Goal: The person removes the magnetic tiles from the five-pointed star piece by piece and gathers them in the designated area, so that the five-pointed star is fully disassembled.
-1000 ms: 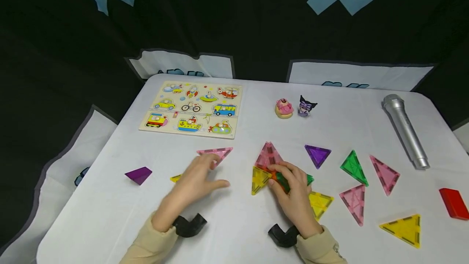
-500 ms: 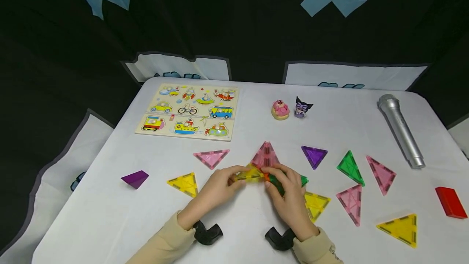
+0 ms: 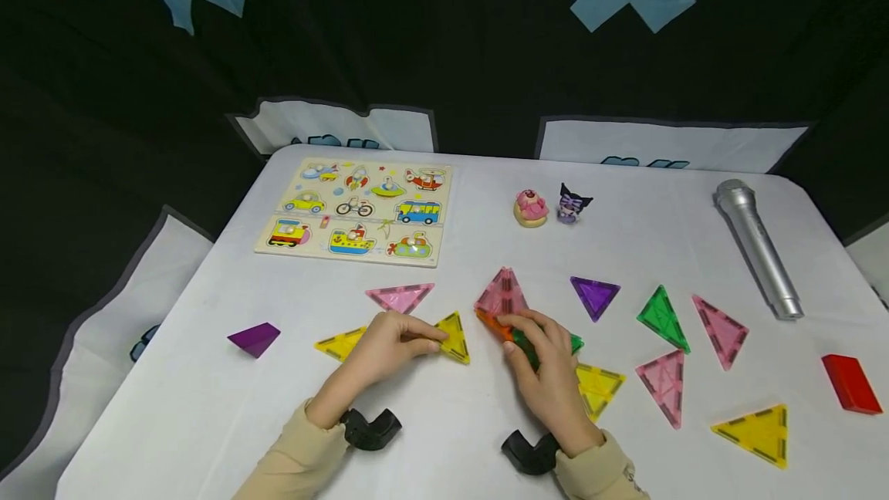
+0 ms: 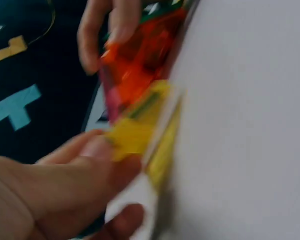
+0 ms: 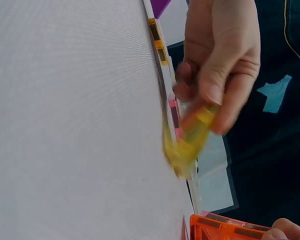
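My left hand (image 3: 389,344) pinches a yellow triangular magnetic tile (image 3: 454,339) between thumb and fingers. In the left wrist view that tile (image 4: 137,130) is tilted, slightly blurred, near the white tabletop. To its right, my right hand (image 3: 549,373) grips a small built piece of joined tiles, with an orange tile (image 3: 493,324), a green tile (image 3: 524,347) and pink tiles (image 3: 502,293) showing. The fingers hide part of it. In the right wrist view the orange tile (image 5: 215,231) is at the lower edge, apart from the yellow tile.
Loose triangular tiles lie around: yellow (image 3: 340,344), pink (image 3: 400,298), purple (image 3: 595,297), green (image 3: 664,319) and others. A wooden peg puzzle (image 3: 354,211), two figurines (image 3: 531,209), a silver microphone (image 3: 758,249), a red block (image 3: 852,384) and a purple piece (image 3: 255,339) sit farther out.
My left hand reached right from near the pink tile, took the yellow tile beside the built piece, and drew it away to the left. My right hand stays on the built piece.
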`<action>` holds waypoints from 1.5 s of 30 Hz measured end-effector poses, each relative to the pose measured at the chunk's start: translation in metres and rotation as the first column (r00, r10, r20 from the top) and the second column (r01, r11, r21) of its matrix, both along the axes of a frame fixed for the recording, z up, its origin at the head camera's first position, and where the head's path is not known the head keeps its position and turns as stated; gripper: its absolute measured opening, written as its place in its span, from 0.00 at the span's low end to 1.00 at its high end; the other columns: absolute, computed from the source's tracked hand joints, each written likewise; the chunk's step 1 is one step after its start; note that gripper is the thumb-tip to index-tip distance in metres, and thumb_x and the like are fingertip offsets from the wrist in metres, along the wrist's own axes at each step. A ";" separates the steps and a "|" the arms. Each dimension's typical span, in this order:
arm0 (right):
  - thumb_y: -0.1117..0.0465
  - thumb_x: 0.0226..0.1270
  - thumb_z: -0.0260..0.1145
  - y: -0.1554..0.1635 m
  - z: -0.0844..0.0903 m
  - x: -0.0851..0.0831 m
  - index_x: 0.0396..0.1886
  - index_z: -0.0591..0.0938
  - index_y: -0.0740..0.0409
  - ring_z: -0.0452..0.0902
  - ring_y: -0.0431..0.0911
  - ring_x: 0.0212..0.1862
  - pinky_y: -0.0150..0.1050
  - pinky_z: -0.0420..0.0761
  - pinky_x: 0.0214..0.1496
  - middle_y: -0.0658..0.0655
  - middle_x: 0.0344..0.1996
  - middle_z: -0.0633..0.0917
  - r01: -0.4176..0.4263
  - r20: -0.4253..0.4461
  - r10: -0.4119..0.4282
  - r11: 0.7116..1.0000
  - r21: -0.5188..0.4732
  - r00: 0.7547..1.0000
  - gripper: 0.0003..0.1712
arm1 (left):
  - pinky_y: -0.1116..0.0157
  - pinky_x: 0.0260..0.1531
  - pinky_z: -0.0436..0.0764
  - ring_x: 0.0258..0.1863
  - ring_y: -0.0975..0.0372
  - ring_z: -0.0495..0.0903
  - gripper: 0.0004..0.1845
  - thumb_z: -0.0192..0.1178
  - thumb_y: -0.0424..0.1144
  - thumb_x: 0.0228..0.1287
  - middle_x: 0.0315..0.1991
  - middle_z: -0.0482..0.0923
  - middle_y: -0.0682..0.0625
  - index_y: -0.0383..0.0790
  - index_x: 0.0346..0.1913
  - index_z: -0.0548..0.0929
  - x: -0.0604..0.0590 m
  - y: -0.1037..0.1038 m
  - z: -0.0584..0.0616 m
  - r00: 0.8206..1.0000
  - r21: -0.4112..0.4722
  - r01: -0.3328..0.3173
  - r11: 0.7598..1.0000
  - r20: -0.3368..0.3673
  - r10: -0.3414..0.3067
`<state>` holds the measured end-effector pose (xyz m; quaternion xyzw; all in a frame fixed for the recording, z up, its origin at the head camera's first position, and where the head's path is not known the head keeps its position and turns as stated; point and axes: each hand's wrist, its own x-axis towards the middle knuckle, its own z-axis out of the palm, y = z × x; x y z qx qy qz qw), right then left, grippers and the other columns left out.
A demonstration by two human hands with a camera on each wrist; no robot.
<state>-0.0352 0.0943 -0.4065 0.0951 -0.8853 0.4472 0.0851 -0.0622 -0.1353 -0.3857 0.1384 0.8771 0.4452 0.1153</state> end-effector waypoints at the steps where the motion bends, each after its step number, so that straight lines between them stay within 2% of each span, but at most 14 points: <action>1: 0.63 0.60 0.63 0.000 0.000 0.000 0.49 0.79 0.44 0.57 0.54 0.59 0.54 0.56 0.49 0.55 0.56 0.71 0.001 0.000 -0.001 1.000 0.003 1.000 0.18 | 0.68 0.34 0.76 0.37 0.64 0.79 0.06 0.65 0.35 0.53 0.34 0.83 0.53 0.43 0.35 0.87 -0.001 -0.003 0.001 1.000 -0.014 0.013 1.000 0.008 -0.013; 3: 0.63 0.60 0.63 0.001 0.000 0.000 0.49 0.79 0.44 0.56 0.54 0.59 0.54 0.56 0.49 0.55 0.56 0.71 0.003 -0.002 -0.003 1.000 0.005 1.000 0.17 | 0.68 0.34 0.75 0.36 0.64 0.78 0.06 0.64 0.34 0.54 0.35 0.83 0.53 0.43 0.36 0.87 -0.003 -0.011 0.005 0.998 -0.042 0.048 0.998 0.037 -0.046; 7: 0.63 0.60 0.63 0.002 -0.001 0.000 0.49 0.79 0.44 0.57 0.54 0.59 0.54 0.56 0.48 0.56 0.56 0.71 0.002 -0.012 -0.002 1.000 0.001 1.000 0.17 | 0.71 0.22 0.70 0.25 0.64 0.74 0.07 0.63 0.31 0.54 0.29 0.83 0.52 0.40 0.36 0.86 -0.004 -0.024 0.012 0.983 -0.033 0.126 0.992 0.139 -0.120; 13: 0.64 0.60 0.63 0.001 -0.001 0.000 0.49 0.79 0.45 0.57 0.55 0.59 0.55 0.55 0.48 0.56 0.56 0.71 -0.008 -0.021 0.008 1.000 -0.008 1.000 0.17 | 0.73 0.13 0.66 0.12 0.64 0.68 0.08 0.62 0.29 0.54 0.15 0.79 0.48 0.36 0.39 0.85 -0.001 -0.038 0.023 0.930 -0.005 0.199 0.980 0.318 -0.187; 15: 0.64 0.60 0.63 0.000 -0.001 0.000 0.49 0.79 0.45 0.56 0.55 0.59 0.55 0.55 0.48 0.56 0.56 0.71 -0.010 -0.023 0.010 1.000 -0.010 1.000 0.17 | 0.72 0.13 0.67 0.11 0.64 0.68 0.10 0.62 0.30 0.55 0.14 0.78 0.48 0.35 0.41 0.84 -0.003 -0.037 0.027 0.928 -0.006 0.211 0.977 0.316 -0.198; 18: 0.64 0.60 0.63 0.000 0.000 -0.001 0.49 0.79 0.45 0.56 0.55 0.59 0.55 0.54 0.48 0.57 0.56 0.71 -0.007 -0.032 0.007 1.000 -0.011 0.999 0.17 | 0.70 0.17 0.70 0.15 0.64 0.69 0.16 0.63 0.34 0.56 0.18 0.76 0.51 0.35 0.48 0.81 -0.015 -0.026 0.032 0.950 -0.066 0.229 0.971 0.231 -0.208; 22: 0.64 0.60 0.63 0.000 -0.001 -0.003 0.49 0.79 0.45 0.57 0.55 0.59 0.55 0.54 0.47 0.57 0.56 0.70 -0.016 -0.044 0.016 1.000 -0.008 0.999 0.17 | 0.65 0.33 0.74 0.29 0.62 0.74 0.27 0.64 0.39 0.55 0.37 0.78 0.48 0.37 0.58 0.71 -0.043 0.000 0.033 0.965 -0.113 0.244 0.963 0.127 -0.230; 24: 0.64 0.60 0.63 -0.001 -0.002 -0.003 0.49 0.79 0.45 0.57 0.55 0.59 0.56 0.54 0.47 0.58 0.56 0.71 -0.026 -0.052 0.026 1.000 -0.005 0.998 0.17 | 0.64 0.38 0.73 0.38 0.60 0.74 0.30 0.65 0.40 0.55 0.48 0.75 0.44 0.36 0.59 0.67 -0.059 0.014 0.028 0.958 -0.049 0.253 0.966 0.153 -0.243; 26: 0.64 0.61 0.62 -0.001 -0.004 -0.003 0.49 0.79 0.45 0.57 0.56 0.58 0.57 0.54 0.47 0.58 0.56 0.71 -0.034 -0.061 0.033 0.999 -0.005 0.998 0.17 | 0.63 0.37 0.73 0.40 0.59 0.73 0.29 0.64 0.39 0.55 0.52 0.72 0.42 0.35 0.57 0.66 -0.072 0.025 0.020 0.940 0.071 0.239 0.968 0.235 -0.249; 29: 0.64 0.61 0.62 -0.001 -0.006 -0.002 0.49 0.79 0.45 0.57 0.56 0.58 0.56 0.54 0.46 0.58 0.55 0.71 -0.038 -0.079 0.038 0.999 -0.002 0.996 0.16 | 0.65 0.29 0.72 0.36 0.59 0.72 0.25 0.64 0.34 0.55 0.46 0.72 0.42 0.34 0.53 0.65 -0.083 0.037 0.007 0.896 0.225 0.203 0.953 0.349 -0.273; 32: 0.63 0.62 0.61 -0.002 -0.008 -0.001 0.49 0.78 0.46 0.58 0.56 0.58 0.55 0.54 0.45 0.57 0.55 0.71 -0.044 -0.100 0.044 0.999 0.001 0.994 0.16 | 0.68 0.24 0.69 0.30 0.61 0.69 0.23 0.64 0.28 0.52 0.36 0.69 0.45 0.33 0.48 0.66 -0.086 0.044 -0.002 0.877 0.309 0.178 0.934 0.381 -0.294; 36: 0.64 0.61 0.62 -0.003 -0.009 -0.002 0.48 0.78 0.47 0.58 0.56 0.57 0.55 0.54 0.44 0.57 0.54 0.71 -0.051 -0.122 0.049 0.999 -0.013 0.991 0.15 | 0.70 0.24 0.68 0.27 0.62 0.67 0.22 0.65 0.24 0.48 0.31 0.67 0.47 0.32 0.45 0.66 -0.084 0.046 -0.009 0.885 0.368 0.156 0.916 0.359 -0.295; 40: 0.65 0.60 0.63 -0.003 -0.008 -0.002 0.48 0.79 0.48 0.59 0.55 0.57 0.55 0.54 0.44 0.57 0.54 0.72 -0.056 -0.128 0.052 0.998 -0.030 0.990 0.16 | 0.69 0.24 0.69 0.25 0.62 0.69 0.23 0.64 0.23 0.50 0.29 0.69 0.46 0.31 0.47 0.66 -0.082 0.045 -0.012 0.878 0.407 0.124 0.905 0.380 -0.291; 45: 0.64 0.60 0.63 -0.003 -0.009 -0.001 0.48 0.78 0.49 0.59 0.55 0.57 0.53 0.54 0.44 0.58 0.54 0.72 -0.055 -0.112 0.051 0.998 -0.033 0.992 0.16 | 0.69 0.24 0.70 0.19 0.63 0.69 0.25 0.64 0.24 0.50 0.39 0.70 0.43 0.31 0.51 0.66 -0.080 0.043 -0.015 0.896 0.422 0.119 0.899 0.344 -0.280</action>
